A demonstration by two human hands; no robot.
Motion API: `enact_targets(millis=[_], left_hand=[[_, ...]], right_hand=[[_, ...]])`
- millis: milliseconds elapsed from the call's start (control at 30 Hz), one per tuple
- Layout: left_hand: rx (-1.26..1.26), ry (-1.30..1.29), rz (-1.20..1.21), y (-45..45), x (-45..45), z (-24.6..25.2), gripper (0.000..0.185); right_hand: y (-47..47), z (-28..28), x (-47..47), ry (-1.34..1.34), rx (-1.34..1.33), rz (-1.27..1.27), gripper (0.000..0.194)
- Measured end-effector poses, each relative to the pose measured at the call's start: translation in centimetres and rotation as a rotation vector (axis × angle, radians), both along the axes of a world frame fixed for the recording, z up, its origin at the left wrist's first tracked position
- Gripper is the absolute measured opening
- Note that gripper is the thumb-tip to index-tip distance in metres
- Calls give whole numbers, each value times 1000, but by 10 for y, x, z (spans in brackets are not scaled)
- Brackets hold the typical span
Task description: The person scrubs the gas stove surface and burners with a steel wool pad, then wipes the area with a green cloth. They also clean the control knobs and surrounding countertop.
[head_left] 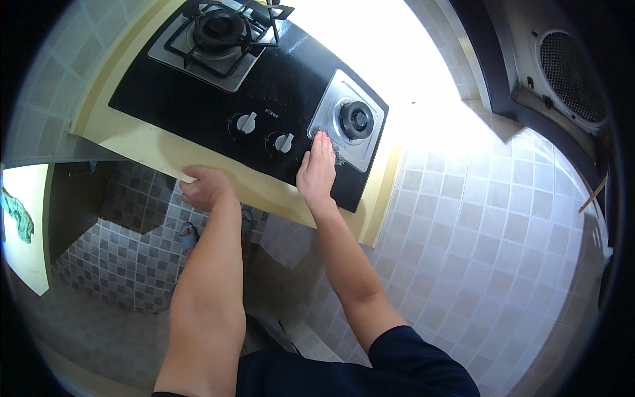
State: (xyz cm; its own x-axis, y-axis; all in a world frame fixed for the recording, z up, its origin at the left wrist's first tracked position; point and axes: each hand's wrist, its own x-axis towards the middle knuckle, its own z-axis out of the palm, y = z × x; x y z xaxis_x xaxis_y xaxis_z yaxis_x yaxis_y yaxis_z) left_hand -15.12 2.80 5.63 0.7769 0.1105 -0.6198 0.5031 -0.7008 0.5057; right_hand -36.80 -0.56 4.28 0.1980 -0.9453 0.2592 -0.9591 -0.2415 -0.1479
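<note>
My right hand (319, 171) lies with its fingers straight and together over a grey steel-wool scourer (339, 157), pressing it on the near corner of the right steel burner plate (322, 111). Parts of the scourer show on both sides of the fingers. A black burner cap (356, 120) sits in the middle of that plate. My left hand (206, 188) is curled around the front edge of the pale yellow countertop (258, 186). Between the hands and the left burner (218, 30) are two silver knobs (246, 123) on the black glass gas hob (173, 97).
A black pot grate (191, 59) stands tilted on the left burner plate. A range hood with a round mesh filter (570, 74) hangs at the upper right, beside a tiled wall (466, 218). A green cloth (19, 216) lies on a pale surface at the far left.
</note>
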Motion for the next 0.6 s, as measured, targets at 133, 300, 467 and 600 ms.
enact_targets(millis=[133,300,467,600], left_hand=[[40,-42,-37,1,1,-14,68],[93,-80,-66,5,-1,-33,72],[120,-105,-89,4,-1,-41,76],[146,-99,-78,2,-2,-39,78]], right_hand=[[-55,-11,1,-45,-10,31,52],[-168,-9,10,80,102,-74,53],[-121,-10,23,2,111,-68,63],[-107,-17,16,76,109,-7,67]])
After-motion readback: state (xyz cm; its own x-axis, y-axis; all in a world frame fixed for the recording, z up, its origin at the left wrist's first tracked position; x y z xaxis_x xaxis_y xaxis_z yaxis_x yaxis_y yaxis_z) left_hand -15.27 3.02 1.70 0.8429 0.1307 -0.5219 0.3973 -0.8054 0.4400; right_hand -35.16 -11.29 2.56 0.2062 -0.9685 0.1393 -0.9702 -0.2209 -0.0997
